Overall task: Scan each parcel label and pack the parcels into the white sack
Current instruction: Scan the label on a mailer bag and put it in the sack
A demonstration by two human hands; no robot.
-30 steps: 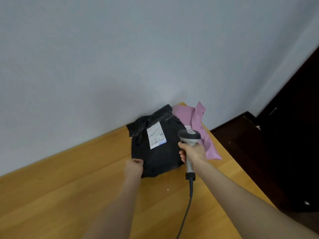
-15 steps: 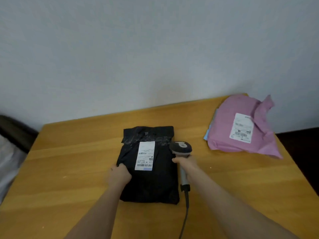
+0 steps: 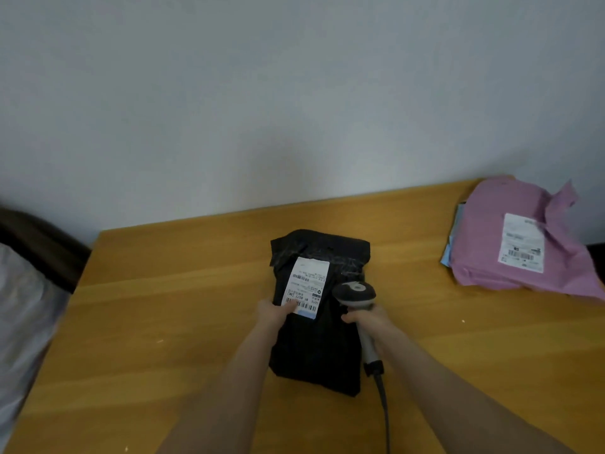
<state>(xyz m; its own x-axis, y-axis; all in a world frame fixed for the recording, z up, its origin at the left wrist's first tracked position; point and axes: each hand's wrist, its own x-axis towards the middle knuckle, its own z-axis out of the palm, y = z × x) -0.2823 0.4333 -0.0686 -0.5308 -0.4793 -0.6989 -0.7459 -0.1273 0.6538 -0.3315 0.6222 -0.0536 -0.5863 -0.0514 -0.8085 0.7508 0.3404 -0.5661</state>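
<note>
near the middle of the wooden table (image 3: pixel 163 306) the black parcel (image 3: pixel 314 352) is lying flat, with its white label (image 3: pixel 307 283) facing up. the left hand (image 3: pixel 273 314) is resting on the parcel's left edge and one finger is lying over the lower corner of the label. whether the other fingers are curling under the edge, i cannot tell. the right hand (image 3: pixel 370 322) is gripping the handle of the scanner (image 3: pixel 355 294), whose head is hovering just beside the label's right side. its cable (image 3: pixel 383 404) is trailing back toward the person.

i am thinking the scan could be failing from here, because the finger is covering part of the lower barcode and the scanner head is sitting beside the label, not over it. the cable may also be dragging on the parcel's near corner when the hand is moving.

the parcel's long axis is running from the person toward the wall, and its taped, folded end is pointing at the wall. the pink parcel (image 3: pixel 510 237) is waiting well apart, at the far right corner.
</note>
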